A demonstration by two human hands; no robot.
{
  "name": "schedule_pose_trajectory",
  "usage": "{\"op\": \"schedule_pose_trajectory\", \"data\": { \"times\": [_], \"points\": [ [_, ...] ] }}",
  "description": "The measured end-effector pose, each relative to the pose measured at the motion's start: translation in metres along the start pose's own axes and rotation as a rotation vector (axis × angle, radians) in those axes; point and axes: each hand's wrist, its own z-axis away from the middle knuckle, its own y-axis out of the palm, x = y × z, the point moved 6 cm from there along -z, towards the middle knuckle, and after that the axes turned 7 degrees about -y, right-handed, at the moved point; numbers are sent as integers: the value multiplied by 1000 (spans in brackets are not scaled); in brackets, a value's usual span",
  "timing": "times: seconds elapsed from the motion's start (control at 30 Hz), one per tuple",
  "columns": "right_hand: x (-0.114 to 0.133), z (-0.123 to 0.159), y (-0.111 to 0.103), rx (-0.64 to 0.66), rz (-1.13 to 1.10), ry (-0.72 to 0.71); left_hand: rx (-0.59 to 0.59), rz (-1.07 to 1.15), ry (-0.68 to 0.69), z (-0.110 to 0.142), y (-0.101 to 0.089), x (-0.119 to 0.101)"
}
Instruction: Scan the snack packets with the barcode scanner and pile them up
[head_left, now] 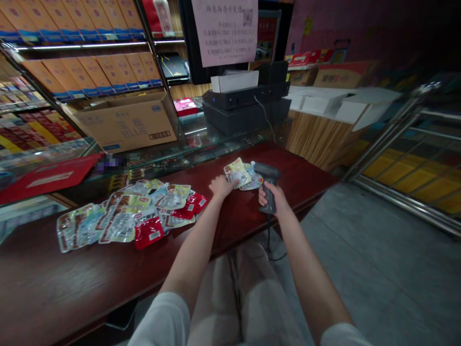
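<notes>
Wrapped round the grip of a black handheld barcode scanner (267, 170), my right hand (272, 196) holds it upright over the dark red table (298, 175), its cable hanging below the table edge. My left hand (221, 186) pinches the near left edge of a yellow and clear snack packet (237, 169). Under and beside that packet lies another clear and bluish packet (253, 181), partly behind the scanner. Left of my hands spreads a loose pile of similar clear packets (124, 226), with red packets (149, 231) bearing white barcode labels among them.
Behind the table runs a glass counter (194, 127) with a cardboard box (126, 122) and a black cash drawer (245, 113). A red sheet (50, 178) lies at left. Shelves of orange boxes (97, 74) stand behind. A metal railing (403, 129) is at right.
</notes>
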Motion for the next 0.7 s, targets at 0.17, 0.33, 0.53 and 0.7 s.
{"op": "schedule_pose_trajectory", "data": {
  "times": [0.17, 0.33, 0.53, 0.7],
  "points": [
    [1, 1, 0, 9, 9, -11, -34, 0, -3, 1, 1, -2],
    [2, 2, 1, 11, 23, -15, -16, 54, 16, -1, 3, 3],
    [4, 4, 3, 4, 34, -12, -6, 227, 18, -2, -1, 8],
    [3, 3, 2, 4, 42, -6, -25, 586, -64, -12, -6, 17]
  ]
}}
